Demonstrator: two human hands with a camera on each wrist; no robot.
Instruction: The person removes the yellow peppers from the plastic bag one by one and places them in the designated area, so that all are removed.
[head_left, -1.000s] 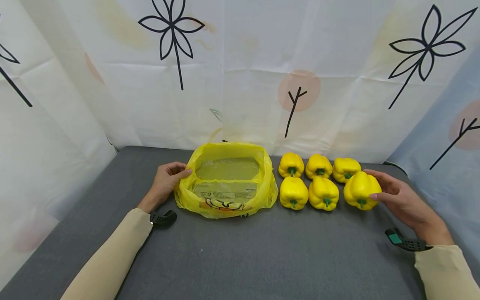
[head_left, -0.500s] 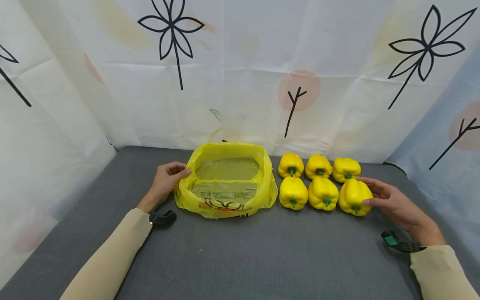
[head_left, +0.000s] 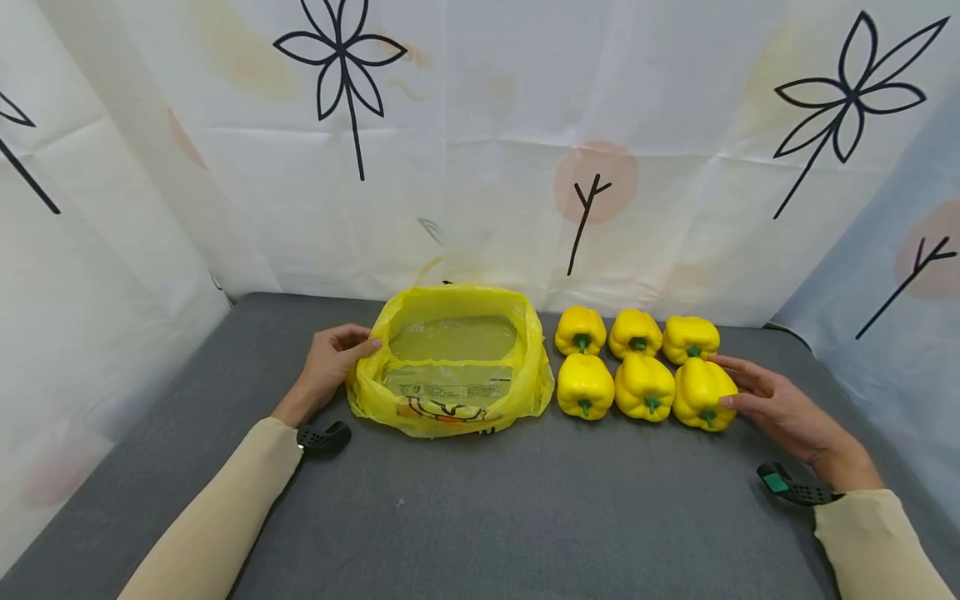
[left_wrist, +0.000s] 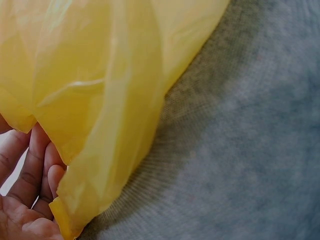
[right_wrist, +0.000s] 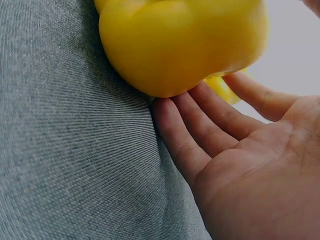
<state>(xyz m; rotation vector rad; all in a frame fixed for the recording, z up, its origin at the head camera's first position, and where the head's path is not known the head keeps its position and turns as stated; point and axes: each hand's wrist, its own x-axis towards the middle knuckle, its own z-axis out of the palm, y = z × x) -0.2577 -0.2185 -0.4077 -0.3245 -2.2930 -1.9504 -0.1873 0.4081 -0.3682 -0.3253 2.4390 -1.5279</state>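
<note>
My left hand (head_left: 330, 362) grips the left rim of a yellow plastic bag (head_left: 450, 421), thumb over the edge. The bag stands with its mouth wide, a clear printed liner or container visible inside. In the left wrist view, the bag's yellow film (left_wrist: 110, 100) hangs beside the curled fingers (left_wrist: 31, 175). At the right, my right hand (head_left: 787, 417) touches the front-right yellow bell pepper (head_left: 701, 387), which rests on the table. The right wrist view shows extended fingers (right_wrist: 200, 117) against this pepper's lower side, the palm standing away from it.
Several other yellow bell peppers stand in two rows right of the bag, among them a front-left one (head_left: 585, 387) and a back-right one (head_left: 690, 337). Grey cloth covers the table (head_left: 487, 517). A white patterned curtain (head_left: 480, 208) hangs behind the table's back edge.
My right hand has brought the front-right pepper left and down onto the table, into line with the front row, and its grip has loosened. The left hand and bag have stayed put.
</note>
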